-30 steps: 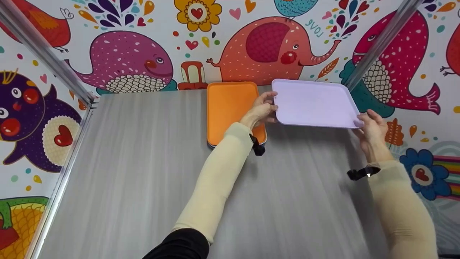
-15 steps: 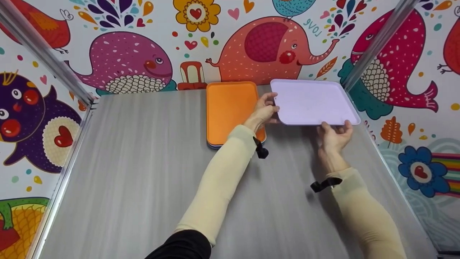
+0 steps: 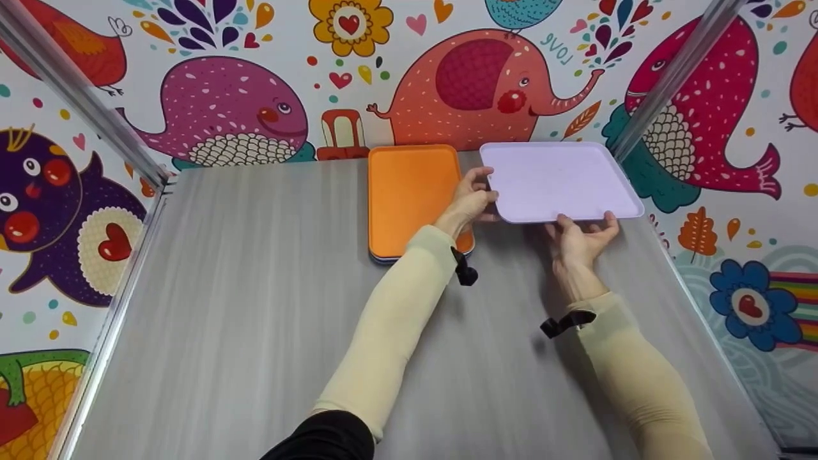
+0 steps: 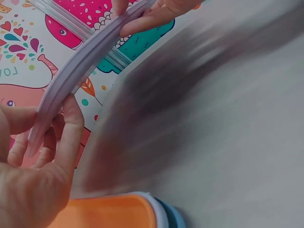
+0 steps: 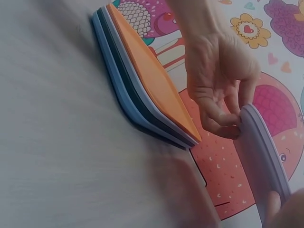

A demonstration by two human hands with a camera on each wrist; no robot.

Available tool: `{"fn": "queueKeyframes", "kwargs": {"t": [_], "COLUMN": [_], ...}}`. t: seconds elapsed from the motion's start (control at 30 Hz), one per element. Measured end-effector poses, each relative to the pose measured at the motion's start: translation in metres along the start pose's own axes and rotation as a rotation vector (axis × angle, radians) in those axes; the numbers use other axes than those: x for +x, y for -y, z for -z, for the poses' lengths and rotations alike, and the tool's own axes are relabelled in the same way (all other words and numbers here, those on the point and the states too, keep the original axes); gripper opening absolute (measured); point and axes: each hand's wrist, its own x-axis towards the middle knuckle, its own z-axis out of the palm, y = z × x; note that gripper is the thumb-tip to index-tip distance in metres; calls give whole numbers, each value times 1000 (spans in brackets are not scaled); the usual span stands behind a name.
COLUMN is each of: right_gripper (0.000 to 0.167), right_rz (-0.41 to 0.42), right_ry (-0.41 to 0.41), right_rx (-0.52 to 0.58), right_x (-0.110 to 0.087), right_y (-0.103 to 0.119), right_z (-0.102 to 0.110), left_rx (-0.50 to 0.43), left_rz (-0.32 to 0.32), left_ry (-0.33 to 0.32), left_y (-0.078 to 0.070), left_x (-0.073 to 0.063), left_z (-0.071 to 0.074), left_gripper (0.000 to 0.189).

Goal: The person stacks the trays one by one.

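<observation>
A lilac rectangular tray (image 3: 562,179) is held up above the table, its shadow falling beneath. My left hand (image 3: 470,203) pinches its left short edge, thumb on one face and fingers behind, as the left wrist view shows on the tray (image 4: 71,73). At the near long edge, my right hand (image 3: 580,246) grips the tray with thumb and fingers. Under my left forearm stands a stack of trays with an orange tray (image 3: 412,198) on top. The right wrist view shows a lilac tray, a dark green one and a blue tray (image 5: 118,92) below it.
The grey table (image 3: 255,306) meets a wall (image 3: 358,38) printed with cartoon animals just behind the trays. Metal posts (image 3: 677,83) rise at the back corners. Each wrist carries a small black camera mount (image 3: 565,324).
My right hand has moved from the tray's right corner leftward along its near edge. The lilac tray has shifted slightly, and my left hand keeps its hold. The orange-topped stack has not moved.
</observation>
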Motion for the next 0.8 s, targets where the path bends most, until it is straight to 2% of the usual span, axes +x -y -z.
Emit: {"fn": "queueKeyframes", "kwargs": {"t": [0.17,0.3,0.47,0.63,0.8], "right_gripper": [103,102,99,94,85], "right_rz": [-10,-45,-65,-91,-121], "right_ry": [6,34,131,274,408], "right_rx": [-4,-16,-11,34,24], "right_x": [4,6,4,0,1], "right_y": [5,13,23,32,40], "right_z": [4,12,29,43,55], "left_rx": [-13,-38,-71,2,155], "left_rz": [19,31,39,68,108], "left_ry": [24,42,51,66,176], "left_y": [0,-6,-18,-33,-49], "left_x": [-2,-1,4,7,8], "left_z": [0,7,22,43,62], "left_gripper": [58,54,49,47,50]}}
